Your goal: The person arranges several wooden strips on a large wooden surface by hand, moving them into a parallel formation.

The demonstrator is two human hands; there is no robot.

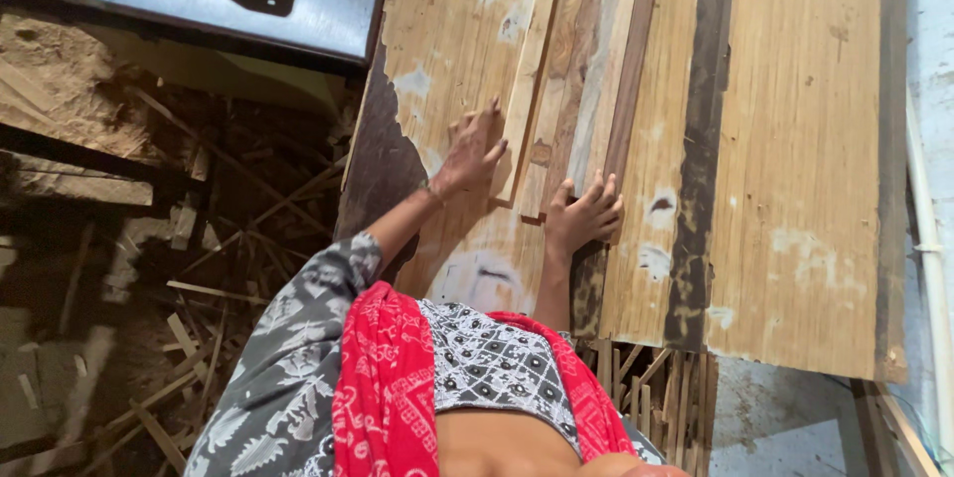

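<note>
Against the stack of leaning boards, both of my hands lay flat, palms down. My left hand [471,151] rested on the pale, paint-smeared sheet [449,50], its fingers [494,153] spread apart and touching the left edge of a narrow light strip [529,70]. My right hand [582,216] pressed just below and to the right, fingers [608,189] also spread and clamped on nothing, their tips on the brownish plank [586,70] beside that strip. The strip's long axis ran away from me, up the stack, so it lay between my two hands and ahead of my fingertips; the left hand was the nearer one, already against its side, while the right sat at its lower end. I counted one narrow strip, one brownish plank beside it, a dark band [702,129] further right, and one wide yellowish panel [805,139] beyond that. Below the boards' bottom edge stood a cluster of thin slats [636,388], too many and too overlapped to count. Left of me, loose sticks and scraps [199,278] littered the floor.
</note>
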